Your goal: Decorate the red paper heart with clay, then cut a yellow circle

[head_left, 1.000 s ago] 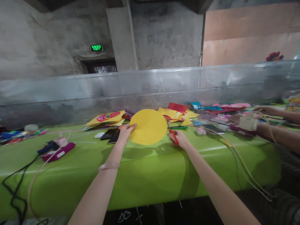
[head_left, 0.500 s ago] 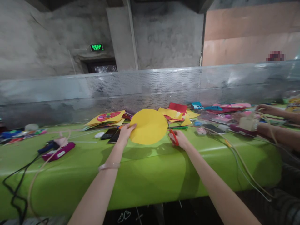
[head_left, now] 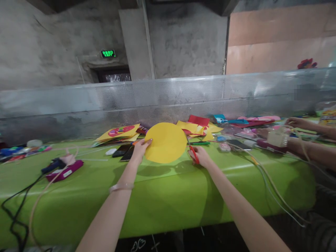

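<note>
A round yellow paper sheet (head_left: 166, 143) is held up above the green table. My left hand (head_left: 141, 148) pinches its left edge, with the thumb on the face towards me. My right hand (head_left: 200, 156) is closed round the red handles of a pair of scissors (head_left: 194, 155). Their blades point up and forward beside the right edge of the paper; whether they touch it I cannot tell. Behind the paper lie yellow and red paper scraps (head_left: 198, 127), and a green pen-like item (head_left: 200, 143) lies beyond my right hand.
A stack of yellow decorated sheets (head_left: 119, 132) and dark phones (head_left: 123, 150) lie left of the paper. Purple power strips (head_left: 65, 170) with cables stand on both sides of the green table (head_left: 168, 199). At right, another person's arms (head_left: 307, 143) reach in. A perforated metal screen (head_left: 168, 94) runs behind.
The yellow paper has shifted very slightly left. Both hands keep nearly the same place and grip, with the scissors still by the right edge.
</note>
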A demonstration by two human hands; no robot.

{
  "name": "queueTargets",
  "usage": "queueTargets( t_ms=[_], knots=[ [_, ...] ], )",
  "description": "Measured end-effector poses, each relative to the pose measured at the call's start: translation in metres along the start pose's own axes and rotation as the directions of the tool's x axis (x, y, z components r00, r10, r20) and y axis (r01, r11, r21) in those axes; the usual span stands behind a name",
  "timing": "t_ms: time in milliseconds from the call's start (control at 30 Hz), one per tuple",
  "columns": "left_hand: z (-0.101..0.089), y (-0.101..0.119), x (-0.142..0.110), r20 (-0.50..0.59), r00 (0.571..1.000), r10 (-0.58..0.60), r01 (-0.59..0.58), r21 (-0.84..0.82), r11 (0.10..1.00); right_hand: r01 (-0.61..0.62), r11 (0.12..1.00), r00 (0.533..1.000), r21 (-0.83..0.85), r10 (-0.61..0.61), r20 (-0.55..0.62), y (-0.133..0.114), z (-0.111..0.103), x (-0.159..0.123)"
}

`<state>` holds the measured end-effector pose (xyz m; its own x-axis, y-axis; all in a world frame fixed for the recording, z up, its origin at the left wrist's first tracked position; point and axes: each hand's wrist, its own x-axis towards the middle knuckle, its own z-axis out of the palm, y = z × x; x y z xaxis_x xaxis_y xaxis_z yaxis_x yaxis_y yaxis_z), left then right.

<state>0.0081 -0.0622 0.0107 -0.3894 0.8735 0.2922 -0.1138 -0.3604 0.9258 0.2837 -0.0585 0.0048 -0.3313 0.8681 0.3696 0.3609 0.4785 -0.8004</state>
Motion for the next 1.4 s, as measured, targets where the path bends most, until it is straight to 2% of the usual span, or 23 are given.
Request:
queueTargets(
  t_ms=[633, 967, 1400],
  knots=[
    [0.0012, 0.0031, -0.0025, -0.054, 0.998, 0.018, -0.019, -0.017, 1.000, 0.006, 0.998, 0.999, -0.070, -0.009, -0.039, -0.0012, 0.0004, -0.0002],
    [0.0008, 0.0038, -0.0026, -0.040, 0.999, 0.009, -0.010, -0.030, 0.999, 0.008, 0.994, 0.998, -0.108, -0.014, -0.054, -0.0021, 0.0005, 0.0006],
    [-0.0013, 0.0014, -0.0015, -0.014, 1.000, 0.021, -0.021, -0.028, 0.999, -0.036, 0.998, 0.992, -0.057, 0.028, -0.127, 0.0000, 0.0010, 0.0021]
  ],
)
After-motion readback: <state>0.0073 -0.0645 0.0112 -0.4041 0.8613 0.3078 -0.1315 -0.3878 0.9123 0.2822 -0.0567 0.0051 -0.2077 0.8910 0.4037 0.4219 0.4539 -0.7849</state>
